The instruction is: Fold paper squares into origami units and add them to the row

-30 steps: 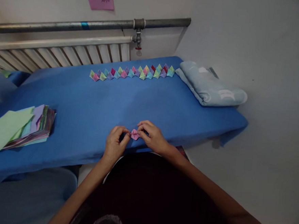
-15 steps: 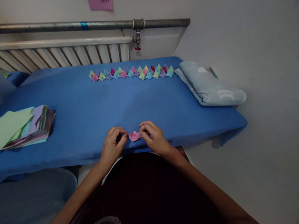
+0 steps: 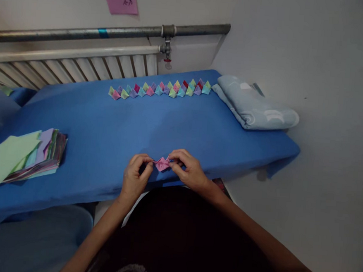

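A small pink folded paper piece is held between my two hands above the near edge of the blue-covered table. My left hand pinches its left tip between thumb and fingers. On the opposite side, my right hand grips the right tip, with thumb below and forefinger on top. The middle of the piece bulges and shows creased folds. Farther back, several folded paper pieces in pink, green, blue and purple stand in two staggered rows.
At the left lies a stack of coloured paper sheets. A folded light-blue blanket rests at the right end. Behind the table are a radiator and a metal pipe with a valve. A blue chair stands at lower left.
My right fingers have shifted slightly and closed on the pink paper's right tip. The paper looks a little more stretched out and has moved slightly left. My left hand keeps its pinch.
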A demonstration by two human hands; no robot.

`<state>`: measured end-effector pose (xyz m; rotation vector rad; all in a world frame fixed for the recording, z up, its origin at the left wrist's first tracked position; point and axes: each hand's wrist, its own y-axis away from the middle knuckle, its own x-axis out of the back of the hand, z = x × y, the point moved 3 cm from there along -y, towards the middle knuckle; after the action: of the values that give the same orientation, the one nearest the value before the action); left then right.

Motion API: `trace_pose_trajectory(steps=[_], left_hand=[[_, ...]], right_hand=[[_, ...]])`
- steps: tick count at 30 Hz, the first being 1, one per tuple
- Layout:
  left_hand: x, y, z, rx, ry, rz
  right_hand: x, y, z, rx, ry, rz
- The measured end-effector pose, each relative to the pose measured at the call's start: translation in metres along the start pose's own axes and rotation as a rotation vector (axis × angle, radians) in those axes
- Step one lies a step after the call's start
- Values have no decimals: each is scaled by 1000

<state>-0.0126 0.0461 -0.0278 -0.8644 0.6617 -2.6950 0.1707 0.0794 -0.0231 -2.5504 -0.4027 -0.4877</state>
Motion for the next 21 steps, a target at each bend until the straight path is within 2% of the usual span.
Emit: trace_pose_trajectory(steps=[9,16,21], left_hand=[[6,0,19,-85,-26,17],[8,1,14,-2,75,56],[5,4,9,46,164,62]], right_hand=[[-1,0,-6,8,14,7],[3,-1,-11,-27,-38,80],[2,0,-8,-81,-58,81]])
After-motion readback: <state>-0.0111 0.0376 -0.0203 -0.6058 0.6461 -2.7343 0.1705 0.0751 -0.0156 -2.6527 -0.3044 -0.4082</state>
